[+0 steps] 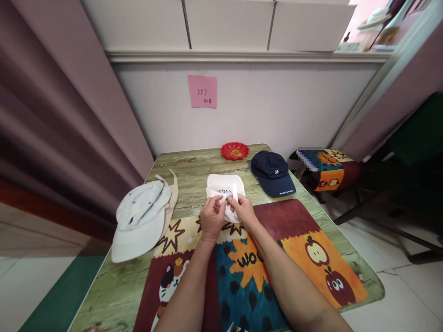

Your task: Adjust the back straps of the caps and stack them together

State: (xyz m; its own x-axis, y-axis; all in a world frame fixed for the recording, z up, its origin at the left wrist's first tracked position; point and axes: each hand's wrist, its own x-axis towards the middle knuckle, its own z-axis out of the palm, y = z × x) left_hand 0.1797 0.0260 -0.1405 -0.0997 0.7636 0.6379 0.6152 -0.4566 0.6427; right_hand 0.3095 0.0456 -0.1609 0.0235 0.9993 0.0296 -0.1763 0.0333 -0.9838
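A white cap (225, 181) with dark lettering lies on the table, its brim pointing away from me. My left hand (212, 217) is closed at the cap's near side, thumb and fingers pinching the strap. From the other side my right hand (244, 212) pinches the same white strap (235, 192), one length of which stands up beside the fingers. The fingertips of both hands almost meet at a small fastening that is too small to make out. Parts of the cap are hidden behind the fingers.
Left on the table (187, 161) sit stacked pale caps (141, 207). A navy cap (272, 168) rests at the right, and a red scalloped dish (235, 151) at the back. A colourful mat (311, 276) lies under my forearms. A pink note (202, 91) is on the wall.
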